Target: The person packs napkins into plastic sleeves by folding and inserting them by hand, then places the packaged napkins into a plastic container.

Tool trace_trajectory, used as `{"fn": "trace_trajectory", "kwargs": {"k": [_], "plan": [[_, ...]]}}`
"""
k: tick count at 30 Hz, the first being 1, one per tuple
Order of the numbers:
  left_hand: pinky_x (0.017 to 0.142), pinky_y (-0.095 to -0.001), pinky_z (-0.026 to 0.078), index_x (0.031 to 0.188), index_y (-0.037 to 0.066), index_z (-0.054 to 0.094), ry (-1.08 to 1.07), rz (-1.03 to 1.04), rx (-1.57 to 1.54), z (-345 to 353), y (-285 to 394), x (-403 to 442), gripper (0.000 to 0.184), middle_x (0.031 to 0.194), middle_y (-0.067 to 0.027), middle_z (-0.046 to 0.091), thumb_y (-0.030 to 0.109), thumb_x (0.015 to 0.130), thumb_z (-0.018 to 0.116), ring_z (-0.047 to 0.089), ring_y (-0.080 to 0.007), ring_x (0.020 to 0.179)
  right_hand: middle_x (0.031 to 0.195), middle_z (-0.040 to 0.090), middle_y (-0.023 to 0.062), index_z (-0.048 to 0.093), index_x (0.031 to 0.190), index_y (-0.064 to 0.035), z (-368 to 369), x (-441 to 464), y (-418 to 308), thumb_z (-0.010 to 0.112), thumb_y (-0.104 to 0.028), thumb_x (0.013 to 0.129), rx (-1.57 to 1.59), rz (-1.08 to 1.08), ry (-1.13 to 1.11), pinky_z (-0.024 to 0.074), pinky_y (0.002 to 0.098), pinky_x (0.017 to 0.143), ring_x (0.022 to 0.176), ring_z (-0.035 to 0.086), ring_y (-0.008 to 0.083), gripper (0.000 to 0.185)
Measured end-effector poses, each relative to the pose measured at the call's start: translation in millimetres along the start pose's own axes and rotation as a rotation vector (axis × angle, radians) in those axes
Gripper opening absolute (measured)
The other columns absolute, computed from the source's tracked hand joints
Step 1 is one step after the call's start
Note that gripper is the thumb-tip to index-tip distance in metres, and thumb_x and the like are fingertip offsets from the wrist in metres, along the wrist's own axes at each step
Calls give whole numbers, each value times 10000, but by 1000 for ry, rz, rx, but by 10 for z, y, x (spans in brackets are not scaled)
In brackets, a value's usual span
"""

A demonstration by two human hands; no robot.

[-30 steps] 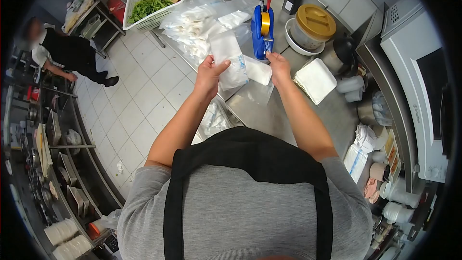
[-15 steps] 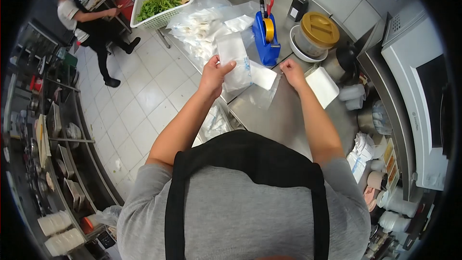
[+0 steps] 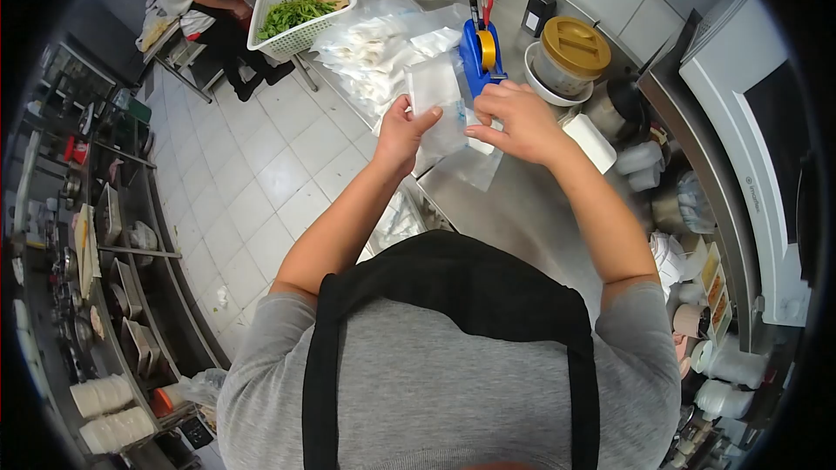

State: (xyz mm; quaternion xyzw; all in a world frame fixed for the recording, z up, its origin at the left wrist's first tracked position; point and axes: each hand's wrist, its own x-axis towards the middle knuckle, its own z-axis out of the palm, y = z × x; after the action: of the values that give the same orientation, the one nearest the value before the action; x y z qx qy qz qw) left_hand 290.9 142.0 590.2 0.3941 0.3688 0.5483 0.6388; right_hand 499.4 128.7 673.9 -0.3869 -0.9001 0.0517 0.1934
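Note:
My left hand (image 3: 403, 137) is closed on a clear plastic bag (image 3: 446, 132) with a folded white napkin-like packet inside, its thumb lying across the front. Just right of the bag is my right hand (image 3: 520, 122), with bent fingers and the thumb stretched toward the bag's edge. A gap shows between thumb and fingers, and I see nothing in it. Beyond this hand stands a blue tape dispenser (image 3: 475, 78) with a yellow roll, a red-handled tool and a black one upright in it. A pile of bagged white packets (image 3: 366, 48) lies behind my left hand.
A white basket (image 3: 266, 4) of green leaves stands at the counter's far left. A gold-lidded tub (image 3: 575, 48) sits in a white bowl, near a white tray (image 3: 590, 143) and a black box (image 3: 539, 13). Two co-workers stand beyond the tiled floor (image 3: 252, 157).
My right hand has moved left to the bag's edge, its thumb now apart from the fingers. My left hand keeps hold of the bag, slightly to the right. A co-worker has stepped right.

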Motion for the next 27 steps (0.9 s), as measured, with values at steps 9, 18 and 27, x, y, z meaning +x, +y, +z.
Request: {"fn": "trace_trajectory", "kwargs": {"k": [9, 18, 27], "plan": [[886, -338, 492, 1216, 9, 478, -62, -22, 55, 62, 156, -373, 407, 1121, -109, 623, 80, 864, 670, 619, -183, 992, 799, 560, 34, 546, 765, -102, 317, 180, 78, 726, -566, 709, -112, 269, -51, 397, 355, 719, 807, 556, 228, 501], [797, -328, 534, 1172, 30, 475, 119, 2, -50, -102, 34, -440, 356, 1038, -119, 651, 57, 867, 656, 652, -189, 907, 844, 611, 40, 618, 852, -104, 608, -196, -24, 766, -268, 731, 218, 353, 472, 445, 374, 703, 810, 596, 226, 251], [793, -310, 512, 1166, 44, 481, 116, 37, -55, -13, 11, -537, 353, 1026, -88, 649, 72, 865, 665, 632, -159, 912, 778, 626, 33, 703, 931, -74, 1083, -43, -325, 761, -197, 763, 710, 499, 444, 463, 278, 645, 688, 566, 167, 216]]}}
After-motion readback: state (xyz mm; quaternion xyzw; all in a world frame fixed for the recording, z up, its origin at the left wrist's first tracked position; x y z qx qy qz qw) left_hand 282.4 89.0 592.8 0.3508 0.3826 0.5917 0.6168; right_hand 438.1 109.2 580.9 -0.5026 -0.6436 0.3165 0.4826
